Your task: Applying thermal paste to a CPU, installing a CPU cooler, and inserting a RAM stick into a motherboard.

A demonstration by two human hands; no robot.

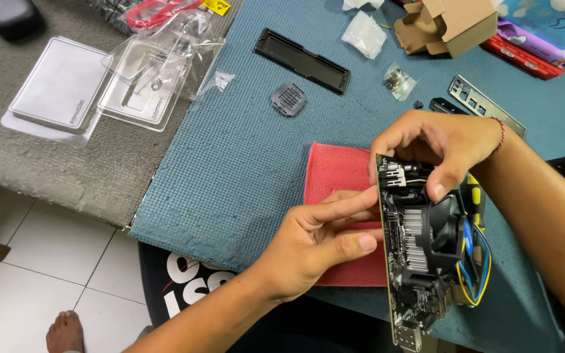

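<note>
one motherboard point(420, 255) on edge (one cooler fan point(446, 229) attached) | left hand point(318, 242) pinches its edge | right hand point(436, 147) grips top | one red cloth point(338, 173)

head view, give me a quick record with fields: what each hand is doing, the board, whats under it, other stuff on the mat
left hand: left hand pinches the rear edge of the circuit board, fingers flat against its back
right hand: right hand grips the board's top edge, thumb by the cooler fan
board: circuit board held on edge, cooler fan facing right
under it: red cloth on the blue mat
other: black tray, small square black cover, metal port plate, cardboard box
</note>
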